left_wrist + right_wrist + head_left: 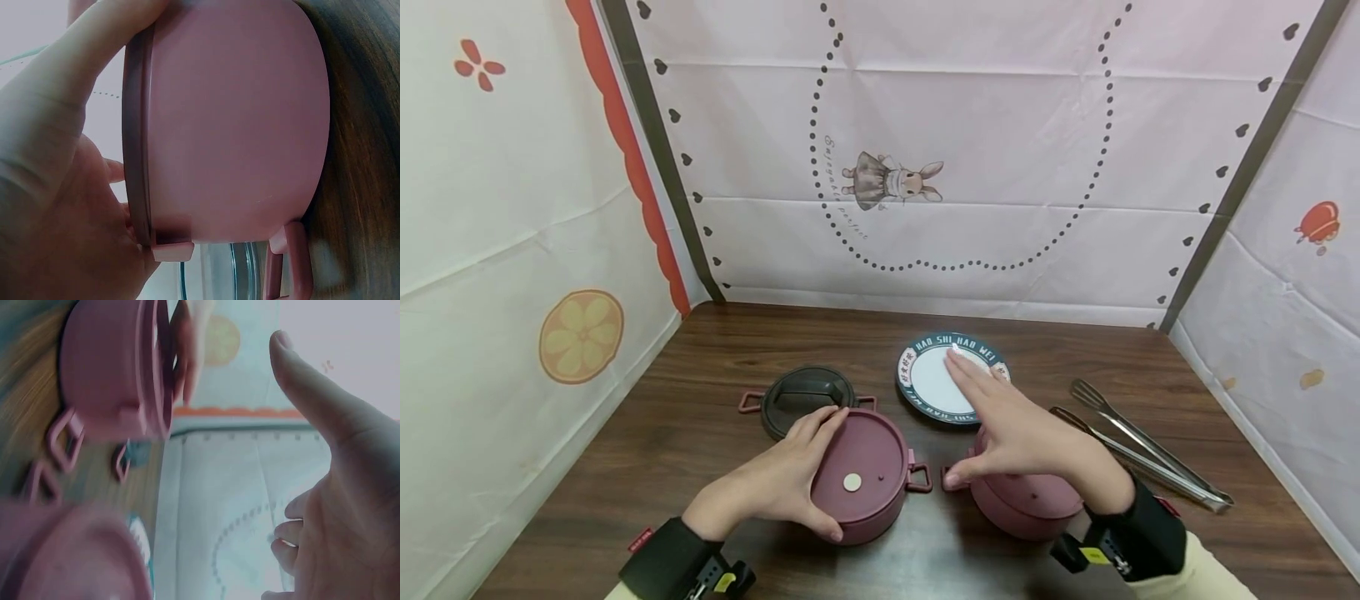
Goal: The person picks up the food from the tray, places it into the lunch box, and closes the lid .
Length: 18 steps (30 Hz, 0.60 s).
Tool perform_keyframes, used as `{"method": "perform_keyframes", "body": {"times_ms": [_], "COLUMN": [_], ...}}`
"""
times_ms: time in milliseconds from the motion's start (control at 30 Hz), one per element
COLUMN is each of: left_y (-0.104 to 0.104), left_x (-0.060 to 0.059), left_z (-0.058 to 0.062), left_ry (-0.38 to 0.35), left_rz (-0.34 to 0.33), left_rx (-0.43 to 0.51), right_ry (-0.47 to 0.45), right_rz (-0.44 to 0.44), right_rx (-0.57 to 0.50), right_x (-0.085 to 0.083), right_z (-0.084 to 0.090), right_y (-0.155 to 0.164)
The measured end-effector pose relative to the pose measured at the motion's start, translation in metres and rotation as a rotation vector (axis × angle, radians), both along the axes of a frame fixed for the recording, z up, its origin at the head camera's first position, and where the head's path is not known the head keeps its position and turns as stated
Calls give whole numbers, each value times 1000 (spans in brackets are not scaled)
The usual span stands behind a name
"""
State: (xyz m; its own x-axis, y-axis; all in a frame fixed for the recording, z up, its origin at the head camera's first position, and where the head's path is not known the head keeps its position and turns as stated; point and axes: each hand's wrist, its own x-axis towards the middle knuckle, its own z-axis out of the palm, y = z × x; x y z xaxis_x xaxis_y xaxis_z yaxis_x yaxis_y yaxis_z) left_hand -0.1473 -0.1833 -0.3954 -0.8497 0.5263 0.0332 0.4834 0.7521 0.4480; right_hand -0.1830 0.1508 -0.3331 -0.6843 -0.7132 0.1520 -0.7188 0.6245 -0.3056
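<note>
My left hand (797, 475) spans a dusty-pink lidded pot (880, 492), fingers at its far rim and thumb at the near side. In the left wrist view the thumb crosses the lid's rim onto the wall of this pot (237, 125). My right hand (1015, 421) is spread above a second dusty-pink lidded pot (1030, 504), hiding part of it. From the right wrist view, that hand (350, 475) has its thumb extended and stands apart from the second pot's lid (87, 562).
Behind the left pot sits a black-topped pot (808, 396) with pink side handles. A white plate (940, 387) with a teal lettered rim lies at the back, partly covered by my right fingers. Metal tongs (1150, 454) lie at right. Printed cloth (1000, 167) walls the wooden table (647, 467).
</note>
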Motion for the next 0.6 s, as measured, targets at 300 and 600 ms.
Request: {"method": "perform_keyframes", "body": {"times_ms": [300, 600], "left_y": [-1, -4], "left_x": [0, -1], "left_z": [-1, 1], "left_ry": [-17, -39], "left_rz": [-4, -24], "left_rx": [9, 10], "right_ry": [-113, -135], "right_rz": [63, 90], "right_rx": [117, 213], "right_x": [-3, -1], "right_z": [-11, -37], "right_y": [-54, -83]}}
